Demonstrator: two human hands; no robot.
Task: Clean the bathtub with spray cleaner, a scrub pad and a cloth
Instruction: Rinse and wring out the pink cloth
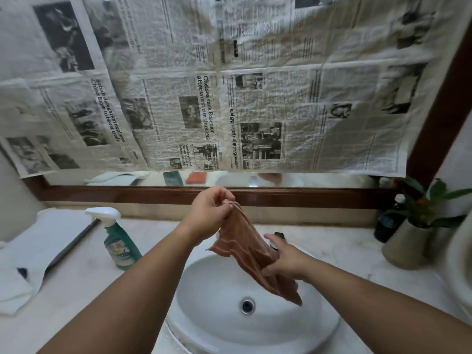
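Fingers (228, 203) of the left hand (210, 215) pinch the upper corner of the brown cloth (242, 245), thumb against fingertips; the right hand (284, 260) grips the same cloth lower down, fingers curled round the bunched fabric, thumb extended towards the left. We note the cloth hangs stretched between both hands above the white basin (212, 284), its loose end dangling near the drain (247, 305) without visibly touching it; the cloth and right hand cover most of the tap (279, 235) behind them. We record a green spray bottle (121, 242) with a white trigger head standing upright on the marble counter (84, 284), left of the basin and well apart from either hand; white fabric (18, 290) lies at the counter's far left; a dark bottle (387, 224) and a potted plant (408, 241) stand at the right; newspaper sheets (229, 93) cover most of the mirror (319, 181), leaving a strip above the wooden frame (127, 196). Both forearms reach forward, bare, the left raised higher than the right. Count: two hands, one cloth, one spray bottle, one basin, one plant, one dark bottle.
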